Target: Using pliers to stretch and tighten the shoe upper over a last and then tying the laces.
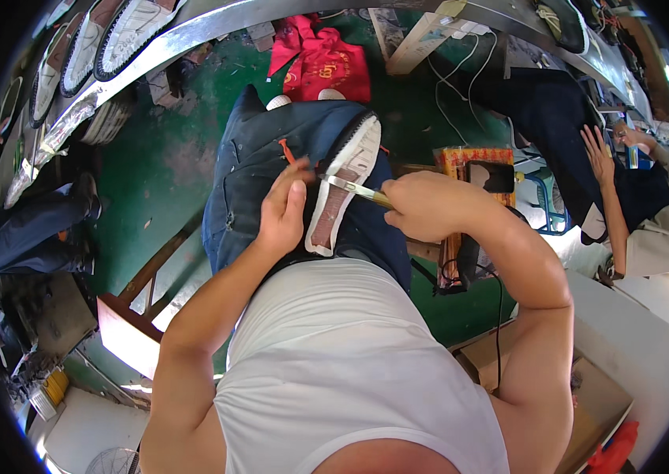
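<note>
On my feed there's a carton point(607, 403) by the right elbow, and the arm blocks too much for me to tell what's in it. The shoe's point(333, 212) bottom-up on the lap point(247, 178), long axis running away from me, broad rounded end pointing forward and leaning a bit right. I've got the right hand point(429, 207) closed around the tool point(354, 188) laid across it, left hand point(280, 213) loosely open beside it, fingertips too blurry to call contact.
</note>
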Demonstrator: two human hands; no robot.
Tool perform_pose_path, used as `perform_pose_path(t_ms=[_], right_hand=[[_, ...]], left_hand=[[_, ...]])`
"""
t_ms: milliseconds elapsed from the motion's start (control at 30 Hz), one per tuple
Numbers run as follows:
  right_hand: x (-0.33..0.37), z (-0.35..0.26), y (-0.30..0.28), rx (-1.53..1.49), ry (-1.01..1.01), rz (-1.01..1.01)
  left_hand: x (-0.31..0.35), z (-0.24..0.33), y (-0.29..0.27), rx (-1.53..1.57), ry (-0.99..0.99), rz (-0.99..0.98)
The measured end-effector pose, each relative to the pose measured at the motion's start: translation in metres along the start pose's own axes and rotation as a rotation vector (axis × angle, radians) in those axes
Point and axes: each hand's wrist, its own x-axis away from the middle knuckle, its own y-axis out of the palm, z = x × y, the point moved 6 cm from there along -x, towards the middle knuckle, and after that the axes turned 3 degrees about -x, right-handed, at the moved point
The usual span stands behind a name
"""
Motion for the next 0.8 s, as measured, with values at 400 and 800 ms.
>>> perform_pose_path(t_ms=[400,800], right_hand=[[-0.026,0.024,0.085,-0.778,0.011,0.426],[-0.056,0.037,0.1,-1.319,0.011,0.399]], left_hand=[[-0.012,-0.045,0.024,0.017,-0.241,-0.201],[-0.021,0.01,0.029,-0.368,0.071,-0.069]])
